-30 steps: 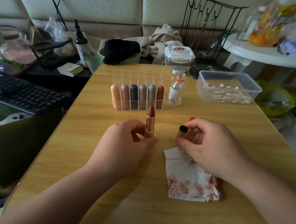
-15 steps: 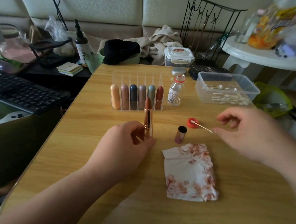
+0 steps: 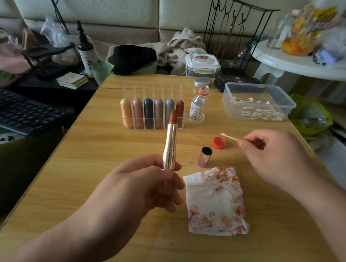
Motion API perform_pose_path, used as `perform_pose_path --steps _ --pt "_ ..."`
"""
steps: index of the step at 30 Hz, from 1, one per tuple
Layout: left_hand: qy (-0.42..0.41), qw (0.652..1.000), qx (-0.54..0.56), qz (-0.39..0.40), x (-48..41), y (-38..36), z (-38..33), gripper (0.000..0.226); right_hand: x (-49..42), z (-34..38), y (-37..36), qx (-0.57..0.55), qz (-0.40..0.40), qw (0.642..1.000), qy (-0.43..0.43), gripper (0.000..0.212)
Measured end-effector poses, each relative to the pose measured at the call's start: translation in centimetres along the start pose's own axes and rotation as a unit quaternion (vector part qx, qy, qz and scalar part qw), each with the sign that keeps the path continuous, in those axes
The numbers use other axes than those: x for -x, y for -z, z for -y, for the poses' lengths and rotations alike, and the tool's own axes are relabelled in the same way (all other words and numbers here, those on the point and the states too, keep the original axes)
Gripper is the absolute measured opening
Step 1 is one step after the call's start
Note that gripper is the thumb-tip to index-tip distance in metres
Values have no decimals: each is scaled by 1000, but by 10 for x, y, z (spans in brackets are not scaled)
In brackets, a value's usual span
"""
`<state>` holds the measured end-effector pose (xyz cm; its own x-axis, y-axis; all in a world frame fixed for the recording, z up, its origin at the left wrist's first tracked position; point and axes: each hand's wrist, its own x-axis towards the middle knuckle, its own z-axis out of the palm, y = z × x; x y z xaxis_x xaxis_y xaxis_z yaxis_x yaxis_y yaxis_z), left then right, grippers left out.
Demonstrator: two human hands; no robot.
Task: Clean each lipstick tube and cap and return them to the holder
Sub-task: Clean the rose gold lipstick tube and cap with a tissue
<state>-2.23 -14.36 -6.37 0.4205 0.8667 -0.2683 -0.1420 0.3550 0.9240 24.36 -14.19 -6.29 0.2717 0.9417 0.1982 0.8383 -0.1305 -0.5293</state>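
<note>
Jutting from left hand (image 3: 143,186) fingers (image 3: 177,184), lipstick tube (image 3: 170,145); from right hand (image 3: 272,154), swab (image 3: 227,136)

I log a rose-gold lipstick tube (image 3: 170,145), brown-red bullet, and a matching cap (image 3: 204,158), black inside. Tissue (image 3: 214,201): white, blotched red; counter (image 3: 108,155): yellow woodgrain.

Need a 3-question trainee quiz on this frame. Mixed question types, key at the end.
1. Multiple choice: the rose-gold metal lipstick tube in the left hand grip is
A) uncapped, with the brown-red stick exposed
B) capped
C) lying flat

2. True or false: the rose-gold metal lipstick cap stands open end up on the light wooden table, touched by neither hand.

3. Fill in: the right hand pinches a ____ by one end.

Key: 1 A; 2 true; 3 thin wooden cotton swab.
</note>
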Motion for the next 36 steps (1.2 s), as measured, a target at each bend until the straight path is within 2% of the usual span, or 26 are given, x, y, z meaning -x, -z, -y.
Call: perform_pose_path --steps 4,7,13,18,20,25,27,29,31,33,36 --pt "-1 1000 -12 -21 0 2 1 23 -2 -3 -2 -7 3 1000 -14 29" --pt "-7 999 -29 -15 2 -1 -1 25 -7 -5 -2 -33 -3 998 -48 20" --pt "-36 995 -88 -31 6 -9 -1 41 -7 -3 -2 -56 -20 997 -43 11" --pt "-65 986 -154 -18 7 -6 -1 33 -9 -6 -3 -69 -35 997 -30 11" --pt "-65 989 -132 -10 6 -5 0 30 -10 -8 -4 -99 -45 994 -23 13" --pt "-64 994 -89 -3 6 -7 4 32 0 7 3 -279 -72 956 55 18" --pt "-78 994 -70 -2 6 -8 5 24 9 20 12 -367 -74 921 109 19" --pt "-96 991 -94 6 6 -9 7 23 23 36 19 -442 -45 879 173 12" --pt "-106 989 -100 11 7 -10 8 23 36 50 21 -463 -22 860 212 7" --pt "-105 992 -73 14 8 -11 9 25 47 59 19 -470 -18 853 228 15" --pt "-101 994 -34 31 10 -14 8 24 58 67 14 -426 -41 866 259 8"
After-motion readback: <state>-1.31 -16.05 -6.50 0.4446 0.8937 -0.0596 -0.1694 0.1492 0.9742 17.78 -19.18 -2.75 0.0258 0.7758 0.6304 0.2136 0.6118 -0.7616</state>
